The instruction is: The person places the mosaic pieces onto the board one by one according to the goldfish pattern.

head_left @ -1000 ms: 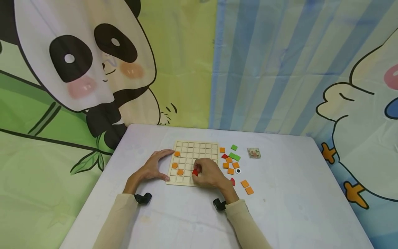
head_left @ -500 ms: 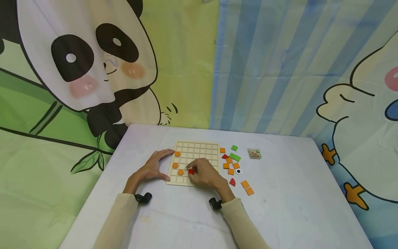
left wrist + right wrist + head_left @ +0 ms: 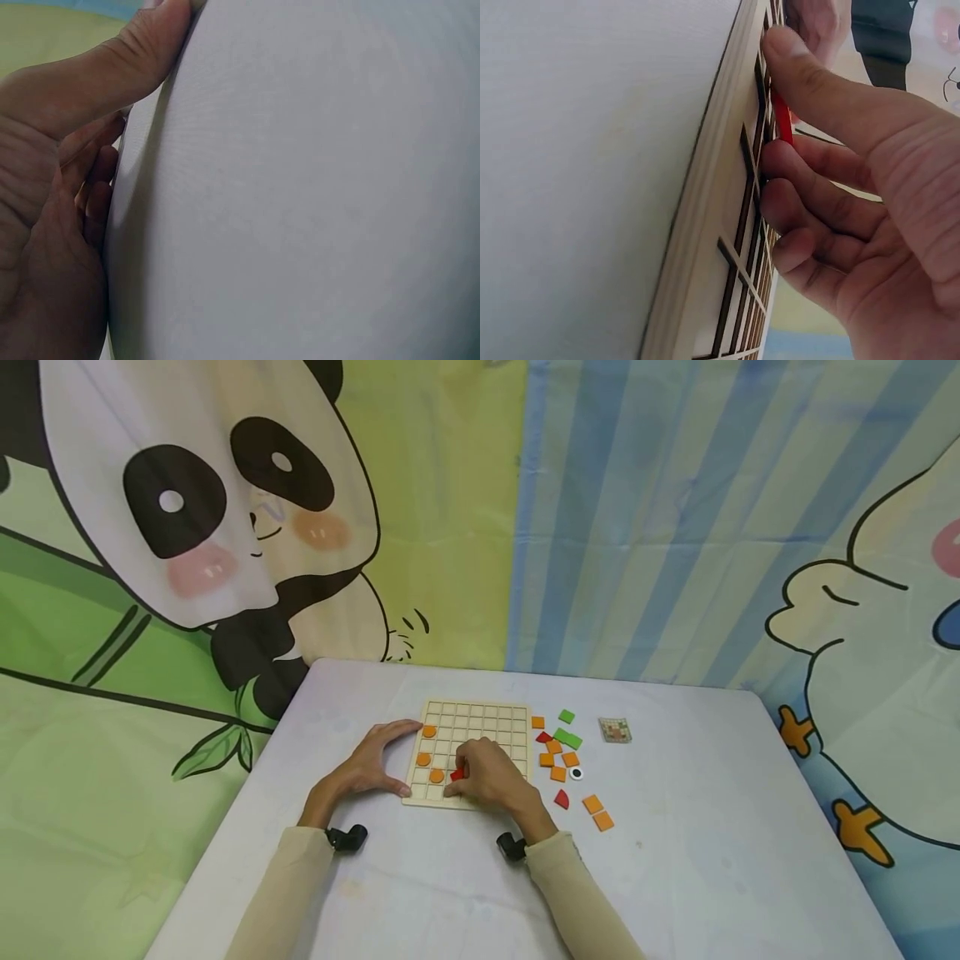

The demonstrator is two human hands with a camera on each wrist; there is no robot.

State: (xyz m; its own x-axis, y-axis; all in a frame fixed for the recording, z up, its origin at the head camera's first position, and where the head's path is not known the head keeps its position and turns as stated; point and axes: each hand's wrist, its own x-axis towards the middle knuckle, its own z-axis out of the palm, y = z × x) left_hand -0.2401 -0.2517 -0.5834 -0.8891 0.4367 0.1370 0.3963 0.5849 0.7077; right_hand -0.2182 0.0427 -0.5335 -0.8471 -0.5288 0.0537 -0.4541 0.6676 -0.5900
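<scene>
A pale wooden grid board lies on the table, with three round orange pieces in cells on its left side. My left hand rests at the board's left edge, its thumb and fingers spread wide along it. Over the lower middle of the grid, my right hand pinches a small red piece between thumb and fingers. In the right wrist view that red piece stands tilted on the grid, partly covered by the thumb. The left wrist view shows the left thumb by the tabletop.
Right of the board lie loose pieces: several orange squares, green pieces, a red fan-shaped piece and a white disc with a black centre. A small patterned card lies farther right. A printed cloth hangs behind the white table.
My right hand has shifted left over the board with the red piece, and the piece now appears more tilted. My left hand has stayed at the board's edge.
</scene>
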